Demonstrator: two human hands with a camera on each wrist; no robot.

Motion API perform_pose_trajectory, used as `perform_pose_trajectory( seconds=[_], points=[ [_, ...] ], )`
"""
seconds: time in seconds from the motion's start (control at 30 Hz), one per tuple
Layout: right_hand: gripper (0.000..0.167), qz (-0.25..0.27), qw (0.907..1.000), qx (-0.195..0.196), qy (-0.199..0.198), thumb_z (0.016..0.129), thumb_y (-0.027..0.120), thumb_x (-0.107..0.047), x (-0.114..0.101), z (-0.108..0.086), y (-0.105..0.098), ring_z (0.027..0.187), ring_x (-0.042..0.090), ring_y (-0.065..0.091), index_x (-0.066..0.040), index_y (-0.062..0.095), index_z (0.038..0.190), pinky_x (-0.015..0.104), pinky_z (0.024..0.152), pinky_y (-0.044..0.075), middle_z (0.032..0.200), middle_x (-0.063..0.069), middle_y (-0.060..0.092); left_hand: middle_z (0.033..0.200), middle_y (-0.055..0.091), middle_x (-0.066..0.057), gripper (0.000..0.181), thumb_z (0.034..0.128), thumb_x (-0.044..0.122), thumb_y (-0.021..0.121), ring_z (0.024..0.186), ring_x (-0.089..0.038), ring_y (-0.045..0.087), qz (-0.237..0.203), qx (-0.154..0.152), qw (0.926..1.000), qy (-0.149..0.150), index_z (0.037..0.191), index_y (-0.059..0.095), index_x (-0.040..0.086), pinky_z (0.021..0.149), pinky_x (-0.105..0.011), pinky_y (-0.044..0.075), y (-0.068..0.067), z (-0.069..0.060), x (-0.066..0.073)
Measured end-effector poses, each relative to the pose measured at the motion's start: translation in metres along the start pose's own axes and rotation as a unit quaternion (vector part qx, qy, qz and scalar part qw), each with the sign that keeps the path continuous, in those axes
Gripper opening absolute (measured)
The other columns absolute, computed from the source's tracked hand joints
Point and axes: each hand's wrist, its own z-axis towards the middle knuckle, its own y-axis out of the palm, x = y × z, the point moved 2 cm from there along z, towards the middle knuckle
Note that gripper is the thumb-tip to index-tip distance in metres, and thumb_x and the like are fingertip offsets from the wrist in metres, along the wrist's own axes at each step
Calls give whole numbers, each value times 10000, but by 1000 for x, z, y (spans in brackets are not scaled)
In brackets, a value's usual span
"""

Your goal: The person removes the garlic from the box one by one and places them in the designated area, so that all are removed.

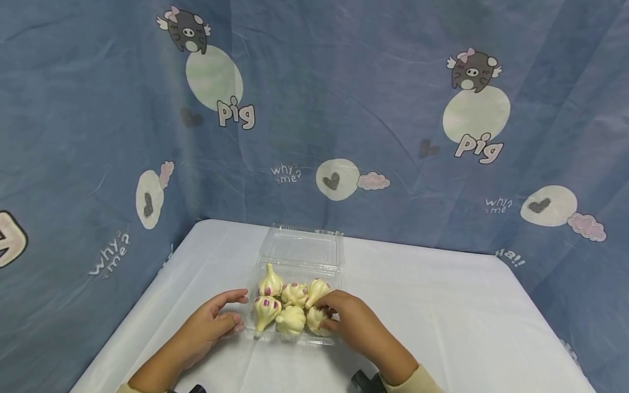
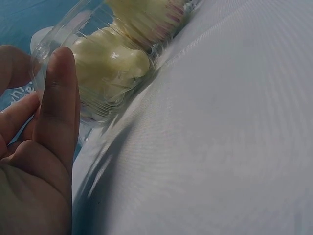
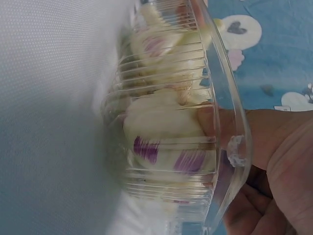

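Observation:
A clear plastic clamshell box (image 1: 314, 339) holds several cream garlic bulbs in two rows, some with purple marks. Its lid (image 1: 301, 248) lies open toward the back. At the near right corner, my right hand (image 1: 355, 323) reaches over the rim and grips a garlic bulb (image 1: 315, 322), with thumb and fingers around its side. Through the ribbed wall in the right wrist view, that bulb (image 3: 164, 122) shows purple patches. My left hand (image 1: 211, 327) is at the box's left edge, thumb and index finger spread. In the left wrist view, its thumb (image 2: 61, 78) overlaps the clear rim.
A white cloth (image 1: 467, 322) covers the table. Behind it and at the sides hangs a blue curtain (image 1: 393, 109) with pig prints. Dark wrist gear (image 1: 367, 381) shows at the bottom edge beside the right sleeve.

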Motion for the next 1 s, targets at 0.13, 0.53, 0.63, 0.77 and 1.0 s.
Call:
perform_pose_trajectory(
  seconds=[0.13, 0.53, 0.63, 0.77, 1.0],
  points=[
    [330, 115, 9999, 49, 8, 863, 859, -177, 1, -1, -1, 957, 6, 659, -179, 754, 1175, 243, 853, 577, 1122, -96, 703, 1482, 411, -155, 651, 1004, 122, 683, 870, -105, 629, -5, 6, 10000, -83, 1579, 389, 39, 803, -297, 586, 0, 0, -1],
    [336, 464, 9987, 59, 200, 896, 832, -198, 1, -3, -8, 1007, 65, 693, -171, 742, 1219, 245, 876, 588, 1170, -77, 702, 1493, 386, -204, 667, 1022, 124, 667, 868, -84, 626, -79, -174, 9998, 88, 1590, 345, -7, 825, -279, 582, -1, -3, 0],
    [325, 660, 9975, 120, 212, 907, 824, -191, 3, -2, -8, 1030, 89, 706, -162, 740, 1220, 239, 897, 586, 1189, -61, 702, 1497, 381, -215, 660, 1022, 120, 661, 865, -85, 625, -70, -170, 9998, 110, 1589, 347, -6, 823, -280, 582, -2, -3, 0],
    [314, 947, 9951, 192, 211, 919, 815, -175, 6, -1, -7, 1060, 117, 708, -149, 738, 1222, 215, 915, 577, 1226, -38, 696, 1511, 366, -233, 661, 1019, 119, 662, 866, -86, 625, -67, -193, 9997, 153, 1589, 350, -4, 823, -283, 583, -2, -3, 0],
    [319, 1463, 9885, 323, 216, 936, 794, -145, 9, -1, -8, 1099, 180, 714, -107, 721, 1244, 257, 949, 581, 1268, 20, 687, 1487, 395, -208, 657, 1012, 124, 672, 870, -94, 632, -3, -167, 9998, 142, 1581, 366, 3, 819, -291, 587, -3, 0, -2]
  ],
)
